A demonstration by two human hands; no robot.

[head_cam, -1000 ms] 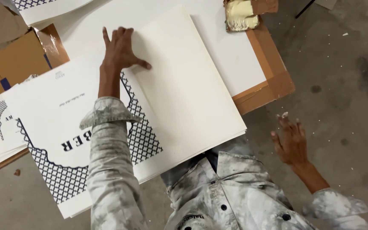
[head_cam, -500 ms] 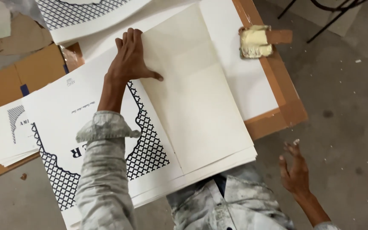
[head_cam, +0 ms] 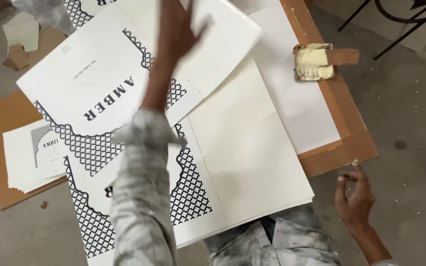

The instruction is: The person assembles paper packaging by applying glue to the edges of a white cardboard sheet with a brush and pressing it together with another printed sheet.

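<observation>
My left hand (head_cam: 176, 29) is raised and blurred, fingers spread, over a large white sheet printed with a black lattice border (head_cam: 85, 83). That sheet lies askew on top of the pile. I cannot tell whether the hand touches it. Below it lies a stack of similar printed sheets (head_cam: 188, 197) with a blank white sheet (head_cam: 242, 148) on its right half. My right hand (head_cam: 356, 197) hovers over the concrete floor at the lower right, paste on its loosely curled fingers, holding nothing.
A cardboard scraper loaded with yellowish paste (head_cam: 314, 61) rests on the brown board (head_cam: 343, 133) under the sheets. A smaller stack of printed sheets (head_cam: 28, 157) sits on cardboard at the left. Black chair legs (head_cam: 400, 19) stand at the upper right.
My left hand has lifted off the blank sheet and swung up and away. A printed sheet now lies turned and shifted to the upper left. My right hand has drifted slightly left.
</observation>
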